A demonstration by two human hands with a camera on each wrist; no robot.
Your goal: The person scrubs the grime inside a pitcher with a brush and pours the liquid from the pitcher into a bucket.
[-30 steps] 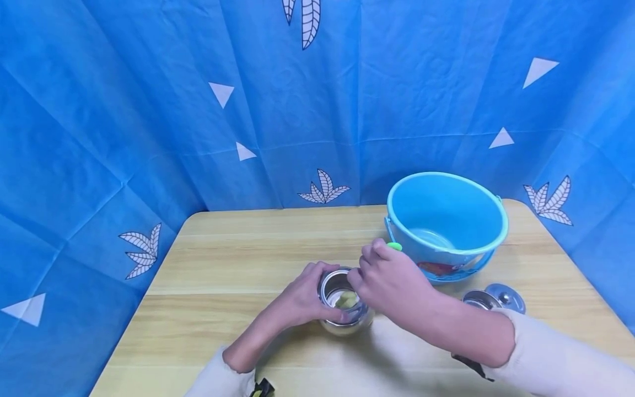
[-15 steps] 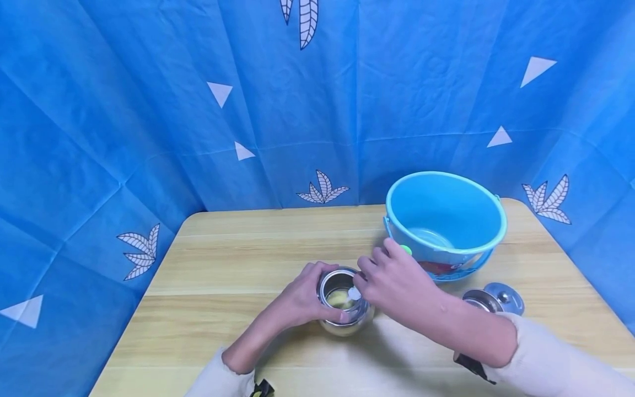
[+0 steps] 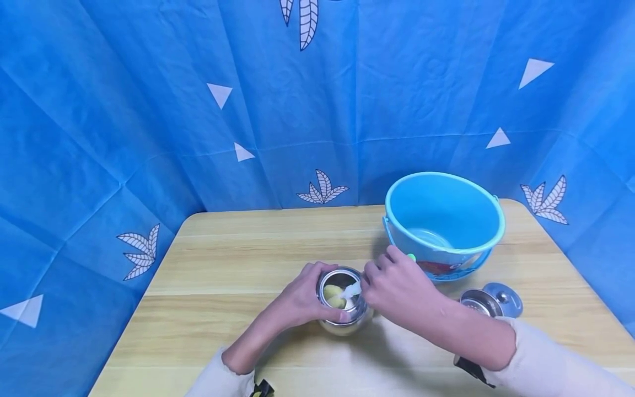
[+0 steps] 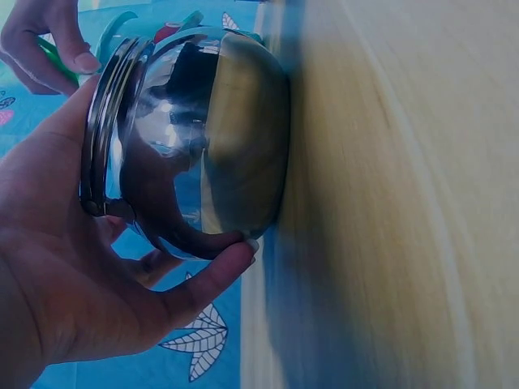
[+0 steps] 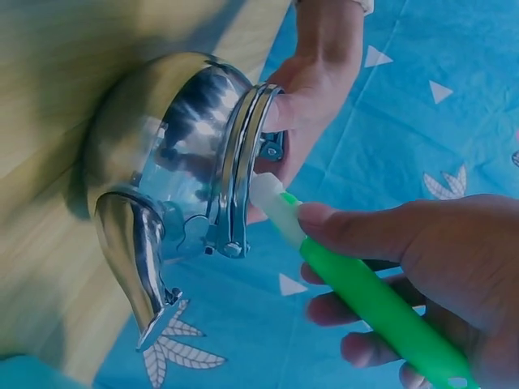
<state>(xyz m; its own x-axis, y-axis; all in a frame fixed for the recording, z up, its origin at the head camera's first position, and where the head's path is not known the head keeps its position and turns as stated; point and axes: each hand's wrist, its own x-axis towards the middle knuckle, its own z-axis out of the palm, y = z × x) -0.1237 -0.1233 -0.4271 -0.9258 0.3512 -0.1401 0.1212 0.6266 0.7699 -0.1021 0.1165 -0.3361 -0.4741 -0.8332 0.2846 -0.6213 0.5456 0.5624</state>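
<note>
Fingers (image 3: 322, 268) of the left hand (image 3: 300, 300) curl around the upper part of a shiny metal pot (image 3: 342, 329), gripping it just under its open mouth, with the thumb (image 3: 337, 316) on the near side. The pot stands on the table (image 3: 223, 264), between the two hands. The right hand (image 3: 397, 281) pinches a green-handled tool (image 5: 381, 304), its thumb pressing near the white end. That white end reaches into the pot's mouth from the right, so the pot lies to the left of these fingers. Pale yellow shapes (image 3: 332, 292) show inside the pot; what they are is unclear. Farther right stands a blue bucket (image 3: 446, 207). Nearer, partly behind the right forearm, are a small metal strainer (image 3: 481, 302) and a round lid (image 3: 514, 303). Patterned blue cloth (image 3: 307, 99) hangs behind the table.
</note>
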